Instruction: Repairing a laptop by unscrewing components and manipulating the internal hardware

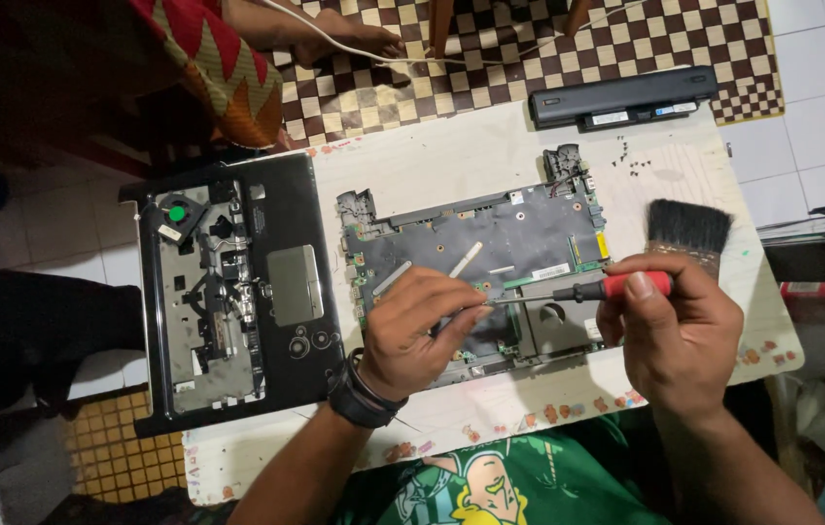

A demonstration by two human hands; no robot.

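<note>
A laptop base with its dark circuit board exposed lies in the middle of a small white table. My right hand grips a red-handled screwdriver, held level with its shaft pointing left. My left hand, a black band on its wrist, rests on the board and pinches the screwdriver's tip between thumb and fingers. What lies under the tip is hidden by my fingers.
A black laptop top cover lies inner side up at the left. A long black battery sits at the far edge, several loose screws near it. A black-bristled brush lies at right. Another person's foot rests on a checkered mat.
</note>
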